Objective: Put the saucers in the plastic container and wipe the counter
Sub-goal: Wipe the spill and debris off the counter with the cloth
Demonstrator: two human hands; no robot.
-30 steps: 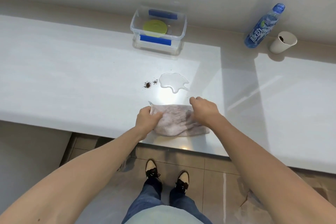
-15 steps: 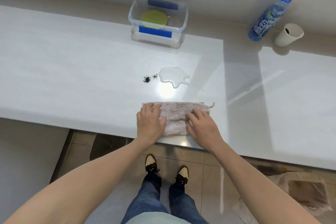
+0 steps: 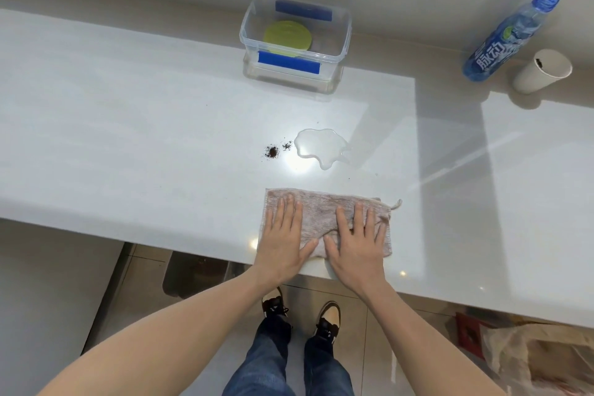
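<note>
A folded pinkish cloth (image 3: 321, 212) lies flat near the front edge of the white counter (image 3: 128, 138). My left hand (image 3: 284, 241) and my right hand (image 3: 356, 244) both rest palm down on it, fingers spread. Beyond the cloth sit a puddle of clear liquid (image 3: 319, 145) and dark crumbs (image 3: 273, 151). At the back stands a clear plastic container (image 3: 340, 42) with blue clips, holding a yellow-green saucer (image 3: 287, 37).
A blue drink bottle (image 3: 504, 42) and a white paper cup (image 3: 540, 71) stand at the back right against the wall. Below the counter edge are a tiled floor, my shoes and a plastic bag (image 3: 530, 360) at the lower right.
My hands went from gripping the bunched cloth to folding it and pressing it flat with open palms. The cloth now lies as a neat rectangle.
</note>
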